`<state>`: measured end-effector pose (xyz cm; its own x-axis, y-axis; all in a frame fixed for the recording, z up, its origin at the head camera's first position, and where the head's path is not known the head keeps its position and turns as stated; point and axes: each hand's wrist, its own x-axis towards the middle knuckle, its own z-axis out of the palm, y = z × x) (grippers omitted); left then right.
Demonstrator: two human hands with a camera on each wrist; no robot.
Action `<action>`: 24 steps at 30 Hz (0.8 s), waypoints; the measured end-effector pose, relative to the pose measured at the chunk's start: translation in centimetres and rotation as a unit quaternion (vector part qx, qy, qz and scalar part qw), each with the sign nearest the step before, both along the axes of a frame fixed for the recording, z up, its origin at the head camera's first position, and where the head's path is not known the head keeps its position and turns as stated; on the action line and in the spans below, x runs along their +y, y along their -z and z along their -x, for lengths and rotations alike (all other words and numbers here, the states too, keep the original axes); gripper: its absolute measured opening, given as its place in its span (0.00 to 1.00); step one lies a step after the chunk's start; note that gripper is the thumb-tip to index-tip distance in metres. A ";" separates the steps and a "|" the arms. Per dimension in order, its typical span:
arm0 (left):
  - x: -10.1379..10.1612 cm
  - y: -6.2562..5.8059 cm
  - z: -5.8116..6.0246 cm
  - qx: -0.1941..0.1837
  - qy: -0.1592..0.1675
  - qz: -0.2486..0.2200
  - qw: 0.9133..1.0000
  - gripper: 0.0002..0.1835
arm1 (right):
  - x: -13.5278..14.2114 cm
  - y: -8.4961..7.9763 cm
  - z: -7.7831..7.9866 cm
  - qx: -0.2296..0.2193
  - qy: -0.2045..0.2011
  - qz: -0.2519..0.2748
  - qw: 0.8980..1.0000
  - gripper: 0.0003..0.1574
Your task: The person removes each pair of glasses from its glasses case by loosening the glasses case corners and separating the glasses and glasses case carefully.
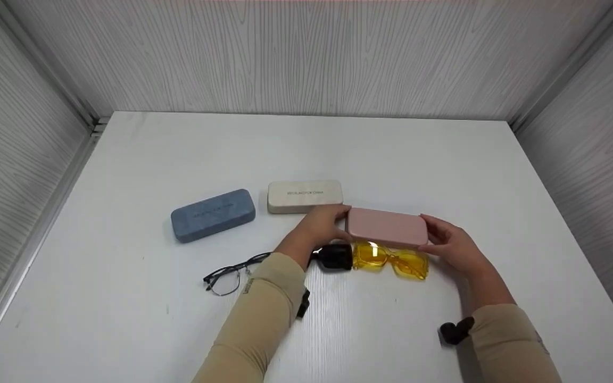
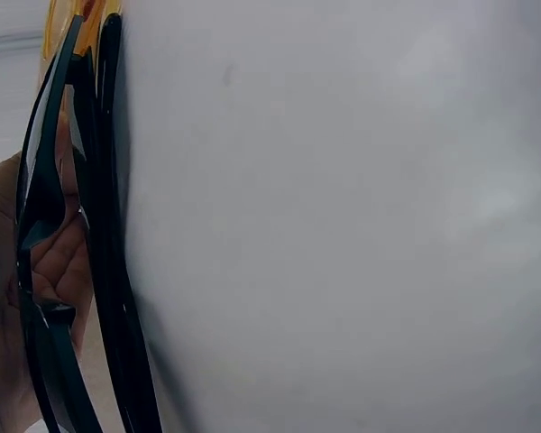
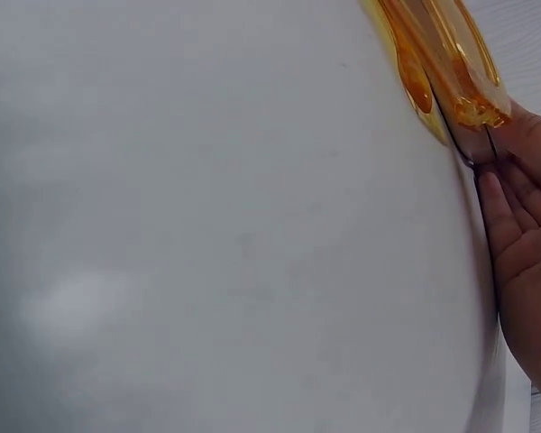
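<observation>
A pink glasses case (image 1: 387,226) lies lengthwise between the two hands in the head view, lid closed. My left hand (image 1: 317,229) holds its left end, thumb at the near side and fingers at the far side. At the opposite end, my right hand (image 1: 458,247) grips the case the same way. Just in front of the case lie yellow-lensed glasses (image 1: 413,264), and black sunglasses (image 1: 334,257) sit to their left, partly behind the left wrist. In the right wrist view, the right fingers (image 3: 500,212) reach the case behind the yellow glasses (image 3: 433,54).
Clear-lensed glasses with dark frames (image 1: 225,281) lie left of the left forearm, which covers part of them. A cream glasses case (image 1: 305,194) stands behind the left hand, with a blue glasses case (image 1: 213,214) farther left. Panel walls (image 1: 296,58) enclose the white table (image 1: 141,159).
</observation>
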<state>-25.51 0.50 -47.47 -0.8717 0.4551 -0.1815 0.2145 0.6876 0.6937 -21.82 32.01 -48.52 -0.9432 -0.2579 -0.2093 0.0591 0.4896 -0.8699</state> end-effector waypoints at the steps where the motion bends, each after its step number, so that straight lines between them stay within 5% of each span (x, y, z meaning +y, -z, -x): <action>1: 0.0 0.0 0.0 0.000 -0.001 -0.001 1.000 0.40 | 0.0 0.0 0.0 0.002 0.000 -0.008 1.000 0.52; 14: -0.1 -0.2 -0.3 -0.010 -0.016 -0.019 1.000 0.39 | 0.0 -0.4 0.3 0.003 0.004 -0.055 0.998 0.49; 20: -0.1 -0.4 -0.3 0.001 -0.009 -0.041 0.999 0.36 | 0.4 -0.9 0.2 0.022 0.003 -0.027 0.999 0.47; 24: -0.1 -0.7 -0.2 -0.025 -0.024 -0.089 0.995 0.37 | 0.4 -1.3 0.5 0.036 0.003 -0.015 0.999 0.46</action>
